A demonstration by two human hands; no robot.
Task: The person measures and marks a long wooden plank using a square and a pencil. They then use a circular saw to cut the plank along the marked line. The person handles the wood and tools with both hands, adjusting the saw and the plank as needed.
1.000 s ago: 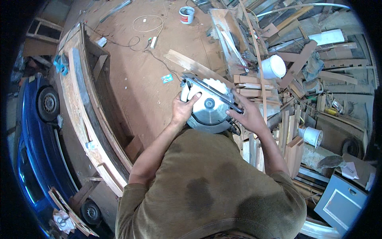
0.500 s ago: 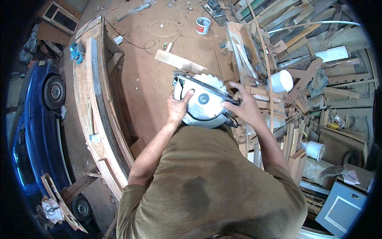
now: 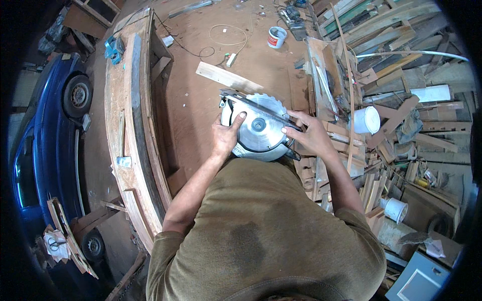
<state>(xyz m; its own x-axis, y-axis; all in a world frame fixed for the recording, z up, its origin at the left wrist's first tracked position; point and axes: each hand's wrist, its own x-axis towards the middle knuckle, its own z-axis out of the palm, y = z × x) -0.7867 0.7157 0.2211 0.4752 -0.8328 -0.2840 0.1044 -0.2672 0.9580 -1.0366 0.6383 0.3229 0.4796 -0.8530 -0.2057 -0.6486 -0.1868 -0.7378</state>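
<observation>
I hold a circular saw [image 3: 257,125] in front of my chest, its round toothed blade facing up at me. My left hand [image 3: 227,136] grips the left side of the blade guard, thumb resting on the blade face. My right hand [image 3: 309,134] holds the right side, fingers stretched toward the blade's hub and over the dark base plate. The saw hangs in the air above the brown dirt floor [image 3: 201,105], clear of the wood around it.
A long curved wooden frame [image 3: 131,130] lies to my left, a blue car [image 3: 47,135] beyond it. A heap of scrap boards [image 3: 381,90] and white buckets [image 3: 365,119] fills the right. A plank [image 3: 228,78], a coiled cord [image 3: 226,42] and a paint can [image 3: 276,36] lie ahead.
The view has shifted, so saw and hands sit lower and more central. My right fingers have moved onto the blade face toward the hub; both hands keep hold of the saw.
</observation>
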